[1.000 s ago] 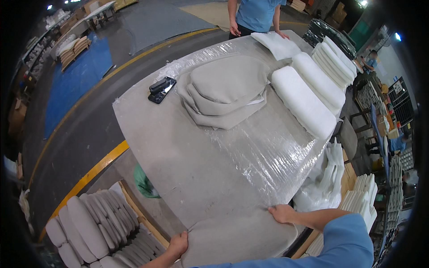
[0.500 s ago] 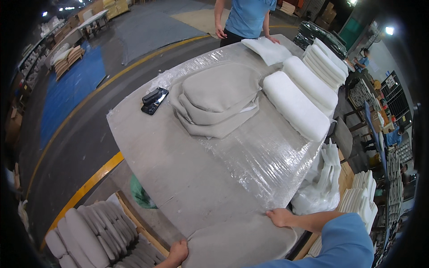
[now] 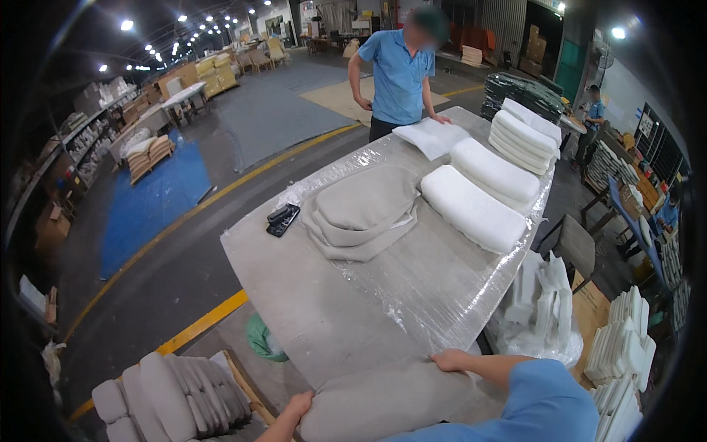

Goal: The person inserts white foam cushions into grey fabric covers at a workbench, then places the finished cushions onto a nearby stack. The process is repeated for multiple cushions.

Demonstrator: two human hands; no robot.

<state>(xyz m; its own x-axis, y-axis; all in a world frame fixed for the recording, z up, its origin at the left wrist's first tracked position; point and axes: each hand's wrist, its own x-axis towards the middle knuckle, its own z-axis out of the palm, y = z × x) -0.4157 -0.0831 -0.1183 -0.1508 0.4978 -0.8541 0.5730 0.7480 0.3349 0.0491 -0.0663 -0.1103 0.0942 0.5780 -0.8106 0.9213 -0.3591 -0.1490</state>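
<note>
A grey padded cushion [image 3: 383,398] lies on the near end of the table, close against my body. My left hand [image 3: 297,407] is closed on its left corner, and my right hand [image 3: 451,359] is closed on its far right corner. Further up the table is a loose stack of grey fabric covers [image 3: 364,199]. To the right of that stack lie plump white pads [image 3: 475,210]. A black phone [image 3: 283,225] with a small dark object on it rests to the left of the covers.
The table [image 3: 294,317] is partly wrapped in clear plastic film. A co-worker in blue [image 3: 401,81] stands at its far end, one hand on a thin white pad [image 3: 433,138]. Stacked grey cushions [image 3: 173,398] sit at lower left; bagged white pieces [image 3: 541,302] stand at right.
My view has tilted up, so the table sits lower and more of the co-worker and the hall shows. Both hands keep their hold on the grey cushion's corners.
</note>
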